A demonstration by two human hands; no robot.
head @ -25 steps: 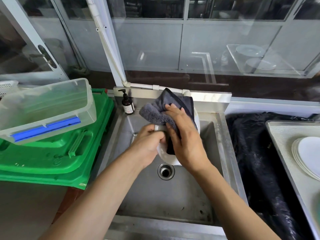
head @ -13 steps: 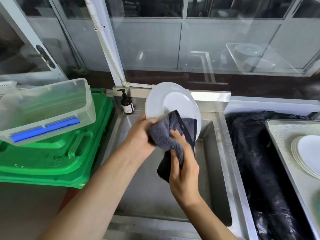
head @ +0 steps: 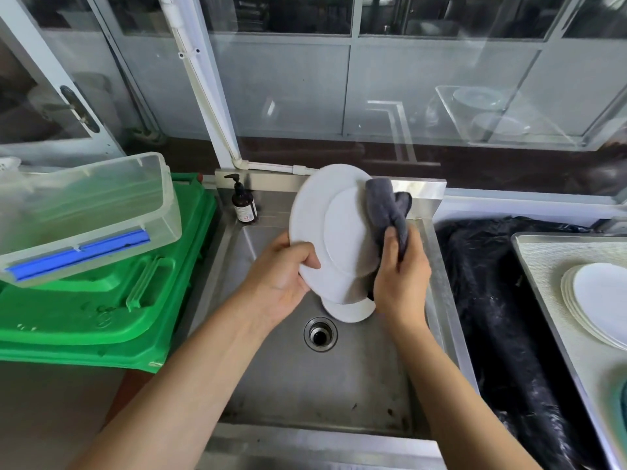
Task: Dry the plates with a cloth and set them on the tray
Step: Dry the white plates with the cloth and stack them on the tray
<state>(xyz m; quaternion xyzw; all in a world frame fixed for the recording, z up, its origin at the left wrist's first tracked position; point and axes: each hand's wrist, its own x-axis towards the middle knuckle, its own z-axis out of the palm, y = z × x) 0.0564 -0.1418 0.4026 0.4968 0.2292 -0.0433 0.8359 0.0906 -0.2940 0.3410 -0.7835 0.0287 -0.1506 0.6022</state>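
Note:
Over the steel sink (head: 339,385) I hold a white plate (head: 325,232) tilted on edge. My left hand (head: 281,276) grips its lower left rim, thumb on the face. My right hand (head: 400,276) grips a dark grey cloth (head: 386,212) bunched against the plate's right side. Below it, part of another white plate (head: 349,308) shows in the sink. At the far right a stack of white plates (head: 597,300) lies on a metal tray (head: 543,276) lined with a pale mat.
A brown soap pump bottle (head: 243,203) stands at the sink's back left corner. Left of the sink, a clear plastic box with a blue clip (head: 84,212) sits on green plastic lids (head: 101,300). Black plastic sheeting (head: 492,317) lies between sink and tray.
The cloth moved from the plate's lower middle up to its right edge. My left hand shifted to the lower left rim, and the plate's face is now uncovered.

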